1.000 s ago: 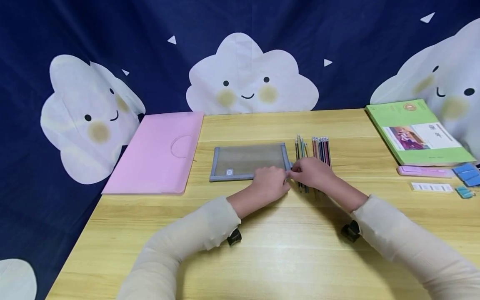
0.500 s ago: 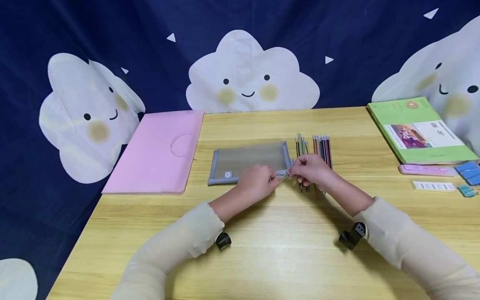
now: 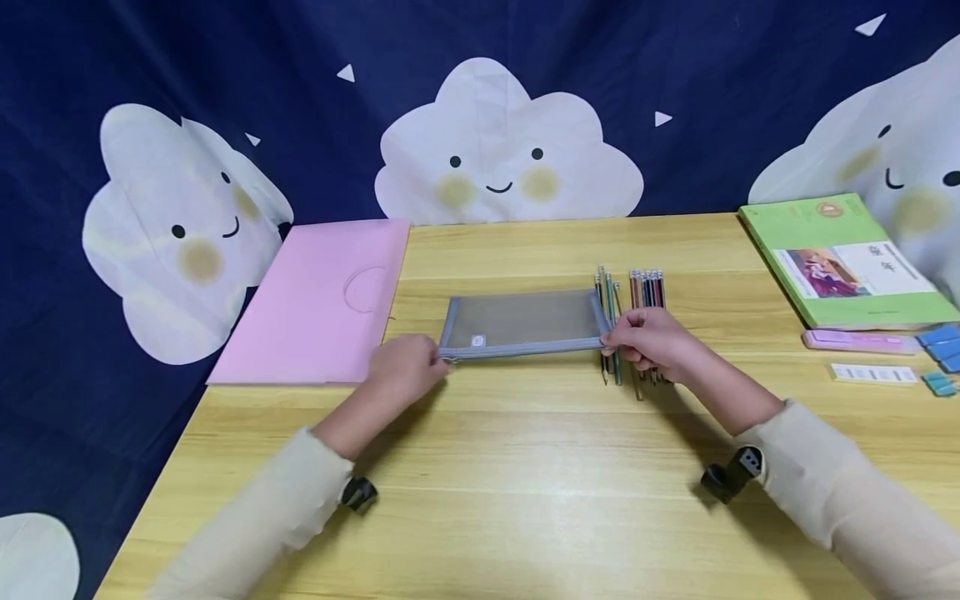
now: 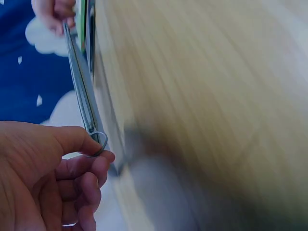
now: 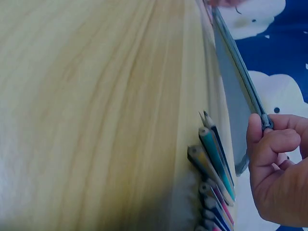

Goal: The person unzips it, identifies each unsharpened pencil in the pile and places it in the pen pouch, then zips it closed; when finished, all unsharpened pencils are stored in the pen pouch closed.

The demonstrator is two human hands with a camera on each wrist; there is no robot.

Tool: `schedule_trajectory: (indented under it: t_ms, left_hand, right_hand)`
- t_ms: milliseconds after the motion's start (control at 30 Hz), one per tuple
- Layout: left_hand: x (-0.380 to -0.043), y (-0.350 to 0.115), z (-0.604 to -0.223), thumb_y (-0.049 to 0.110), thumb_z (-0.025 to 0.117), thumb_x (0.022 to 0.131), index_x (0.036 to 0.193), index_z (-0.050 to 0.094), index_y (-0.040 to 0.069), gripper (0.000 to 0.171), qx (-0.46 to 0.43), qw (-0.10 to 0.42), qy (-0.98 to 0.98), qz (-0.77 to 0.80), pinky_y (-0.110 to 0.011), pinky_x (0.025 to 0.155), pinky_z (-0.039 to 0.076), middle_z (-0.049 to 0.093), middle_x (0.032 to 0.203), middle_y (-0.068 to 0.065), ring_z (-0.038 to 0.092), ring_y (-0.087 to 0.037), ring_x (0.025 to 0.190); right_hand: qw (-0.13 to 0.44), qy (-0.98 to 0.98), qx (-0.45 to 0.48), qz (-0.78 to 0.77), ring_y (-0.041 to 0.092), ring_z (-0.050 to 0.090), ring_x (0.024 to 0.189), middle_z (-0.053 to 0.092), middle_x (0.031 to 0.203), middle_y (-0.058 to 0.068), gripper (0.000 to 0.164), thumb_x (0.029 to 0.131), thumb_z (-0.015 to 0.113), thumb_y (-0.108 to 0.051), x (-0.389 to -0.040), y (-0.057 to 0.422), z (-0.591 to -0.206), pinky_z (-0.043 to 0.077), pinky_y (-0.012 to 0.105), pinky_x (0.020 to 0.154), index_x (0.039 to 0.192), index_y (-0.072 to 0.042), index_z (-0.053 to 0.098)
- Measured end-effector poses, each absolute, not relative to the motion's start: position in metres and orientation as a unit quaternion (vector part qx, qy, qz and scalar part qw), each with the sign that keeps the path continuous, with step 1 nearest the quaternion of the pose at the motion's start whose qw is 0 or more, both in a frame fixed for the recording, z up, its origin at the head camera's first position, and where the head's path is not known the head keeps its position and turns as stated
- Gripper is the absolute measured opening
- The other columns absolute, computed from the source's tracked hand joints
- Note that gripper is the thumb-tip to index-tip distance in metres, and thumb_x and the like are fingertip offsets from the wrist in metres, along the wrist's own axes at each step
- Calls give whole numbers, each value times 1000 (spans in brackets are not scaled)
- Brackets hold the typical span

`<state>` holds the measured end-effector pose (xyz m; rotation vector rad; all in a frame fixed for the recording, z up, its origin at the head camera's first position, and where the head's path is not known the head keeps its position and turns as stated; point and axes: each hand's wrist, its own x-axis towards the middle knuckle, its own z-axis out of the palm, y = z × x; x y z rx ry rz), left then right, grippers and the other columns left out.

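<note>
A grey see-through zip pouch (image 3: 525, 318) with blue-grey edging lies in the middle of the table, its zipped edge lifted toward me. My left hand (image 3: 405, 364) pinches the zipper's ring pull (image 4: 99, 139) between thumb and forefinger at the pouch's left end. At the opposite end, my right hand (image 3: 651, 337) pinches the corner of the zipped edge. Beneath and behind that hand lie two groups of pencils, a left group (image 3: 609, 292) and a right group (image 3: 647, 287); the hand partly covers them in the head view.
A pink folder (image 3: 315, 292) lies left of the pouch. On the right are a green book (image 3: 840, 267), a pink slim case (image 3: 862, 342), a white strip-like block (image 3: 873, 373), a blue item (image 3: 943, 346) and teal clips (image 3: 939, 383). A dark cloud-print curtain (image 3: 322, 150) hangs behind the table.
My left hand has moved left along the zipped edge from the right end to the left end, with the ring pull. My right hand keeps hold of the right corner; the pouch has shifted slightly right.
</note>
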<state>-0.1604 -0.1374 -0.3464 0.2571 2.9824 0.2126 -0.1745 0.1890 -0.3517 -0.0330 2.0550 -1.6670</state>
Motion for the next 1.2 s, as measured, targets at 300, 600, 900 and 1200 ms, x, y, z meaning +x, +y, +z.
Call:
schedule_trajectory:
  t_ms: [300,600,900,1200]
  left_hand:
    - [-158,-170,-338,25,52,82,76,63,18,14,78,74,991,73,-35,44,40,61,79,-3,53,-24,63]
    - [-159,-168,-339,32,59,79,95,62,17,22,118,124,984,40,-43,60,46,61,93,-3,54,-26,87]
    - [-164,-129,-337,50,69,62,118,51,17,67,200,21,979,42,-44,71,43,51,112,-9,47,-29,96]
    - [-167,-111,-344,16,56,70,69,56,17,2,279,-74,954,75,-25,35,32,49,61,7,39,-8,49]
  right_hand:
    - [265,720,-25,-641,7,33,42,60,71,5,13,82,55,-11,-173,188,-346,26,17,37,71,-5,54]
    - [288,690,-12,-664,6,35,42,62,74,5,11,83,56,-14,-174,185,-348,28,15,36,78,-4,53]
    - [294,686,-34,-665,7,34,44,58,76,6,11,83,54,-11,-177,175,-344,26,16,37,76,-4,51]
    - [303,696,-45,-649,8,36,46,57,79,10,16,84,54,-13,-184,170,-345,29,17,39,74,-4,45]
